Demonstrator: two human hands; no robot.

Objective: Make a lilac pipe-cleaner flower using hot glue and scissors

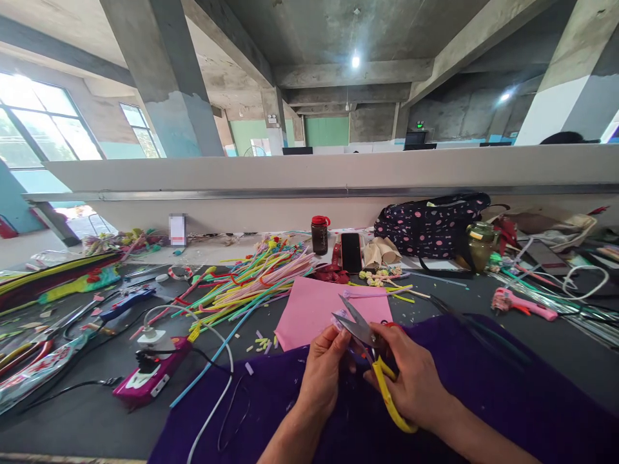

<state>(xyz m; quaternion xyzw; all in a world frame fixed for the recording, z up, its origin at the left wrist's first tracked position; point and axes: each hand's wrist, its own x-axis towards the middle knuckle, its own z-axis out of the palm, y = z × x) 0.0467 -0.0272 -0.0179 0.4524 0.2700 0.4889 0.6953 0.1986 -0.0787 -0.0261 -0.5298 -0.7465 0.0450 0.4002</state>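
My right hand grips a pair of scissors with yellow handles. The blades stand apart and point up and left, past the fingertips of my left hand. Thumb and fingers of that hand are pinched around a small pale purple piece, which lies against the lower blade; its exact kind is not clear. Both hands are above a dark purple cloth. Just beyond them lies a pink sheet, with a thin light purple stem across its far right corner.
Bundled colourful pipe cleaners lie behind the sheet. A purple power strip with cables sits left, a pink glue gun right. At the back stand a red-lidded bottle, a phone, a patterned bag and a jar.
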